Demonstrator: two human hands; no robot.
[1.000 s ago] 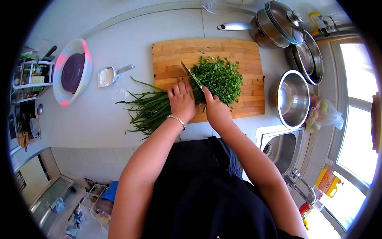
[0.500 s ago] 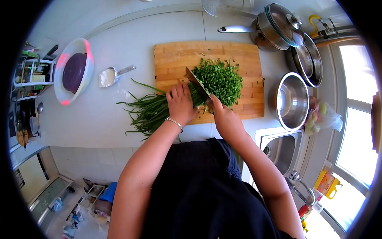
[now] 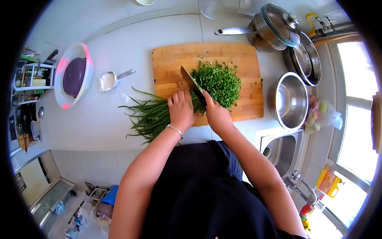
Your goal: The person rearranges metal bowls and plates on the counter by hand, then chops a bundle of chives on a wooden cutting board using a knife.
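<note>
My left hand [image 3: 182, 109], with a bangle at the wrist, is closed over a bunch of long green chives [image 3: 149, 117] near the front left of the wooden cutting board [image 3: 171, 59]. The leafy ends hang over the board's left side onto the counter. In my right hand [image 3: 217, 114] is the handle of a cleaver [image 3: 191, 81], its blade slanting up and left just beside my left fingers. Against the blade's right side lies a heap of chopped chives [image 3: 219, 83]. My left hand hides the cut ends of the bunch in part.
A metal scoop of white powder [image 3: 107, 81] and a basin with a purple bowl [image 3: 75, 75] stand on the left. On the right are a lidded saucepan [image 3: 272, 32], a steel bowl [image 3: 281, 101] and a sink [image 3: 284, 153].
The cleaver and my right hand have shifted slightly left, closer to my left fingers. My left hand still holds the bunch. The whole view has moved a little.
</note>
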